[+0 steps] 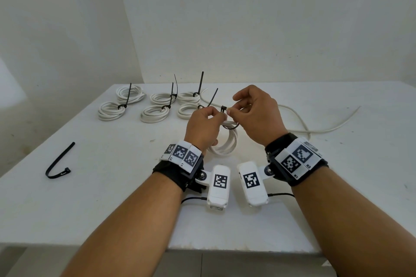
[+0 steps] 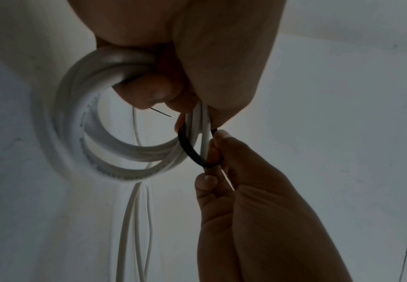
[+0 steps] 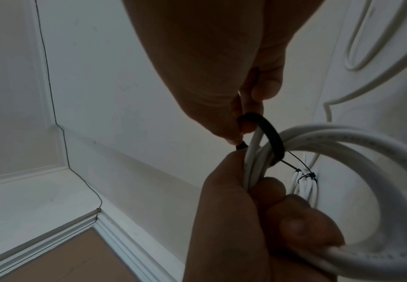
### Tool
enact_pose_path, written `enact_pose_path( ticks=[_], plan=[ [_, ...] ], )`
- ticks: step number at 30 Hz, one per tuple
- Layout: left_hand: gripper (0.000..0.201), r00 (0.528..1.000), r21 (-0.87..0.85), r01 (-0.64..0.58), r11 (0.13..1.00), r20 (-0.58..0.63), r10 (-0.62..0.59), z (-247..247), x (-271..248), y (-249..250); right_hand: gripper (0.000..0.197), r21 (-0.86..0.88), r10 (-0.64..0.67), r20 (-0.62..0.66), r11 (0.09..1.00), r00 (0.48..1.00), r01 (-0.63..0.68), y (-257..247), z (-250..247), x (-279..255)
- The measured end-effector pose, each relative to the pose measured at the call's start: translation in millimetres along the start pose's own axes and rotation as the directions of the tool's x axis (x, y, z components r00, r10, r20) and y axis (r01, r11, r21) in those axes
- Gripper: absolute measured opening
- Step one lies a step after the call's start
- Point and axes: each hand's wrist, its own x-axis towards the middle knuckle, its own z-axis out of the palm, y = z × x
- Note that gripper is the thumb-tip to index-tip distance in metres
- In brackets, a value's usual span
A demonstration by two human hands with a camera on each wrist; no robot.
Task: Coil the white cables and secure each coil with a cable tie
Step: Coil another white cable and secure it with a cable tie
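Observation:
My left hand (image 1: 213,117) grips a small coil of white cable (image 1: 227,144) just above the table, its fingers curled round the bundled strands (image 2: 89,137). A black cable tie (image 1: 231,128) loops under the bundle beside the left fingers. My right hand (image 1: 231,112) pinches the two ends of the tie together above the coil, near its head (image 1: 223,108). In the right wrist view the black cable tie (image 3: 269,133) arches over the strands from my right hand (image 3: 240,122) to my left hand (image 3: 257,190). The loop hangs loose around the strands (image 2: 190,148).
Several tied white coils (image 1: 155,112) with upright black tie tails lie at the back left. A spare black cable tie (image 1: 59,161) lies at the left. A loose white cable (image 1: 319,128) snakes across the right side. The table's front edge (image 1: 225,249) is near my forearms.

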Motion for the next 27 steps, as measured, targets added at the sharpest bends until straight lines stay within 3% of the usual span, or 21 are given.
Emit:
enact_pose_path(
  ticks=[6,21,27],
  plan=[
    [0.012,1.000,-0.017,0.022,1.000,0.004,-0.022,-2.0,-1.4,2.1,0.023,0.020,-0.009,-0.014,1.000,1.000,0.009,-1.8,0.0,-0.5],
    [0.023,0.997,0.106,-0.071,0.992,0.042,0.067,-4.6,-2.9,5.8,0.017,-0.109,-0.029,0.014,0.994,0.999,0.031,-3.8,-4.7,-1.2],
    [0.015,0.996,0.119,-0.082,0.989,0.054,0.076,-5.8,-5.9,9.4,0.017,-0.123,-0.039,0.032,0.991,0.999,0.042,-6.5,-6.3,-1.6]
  ],
)
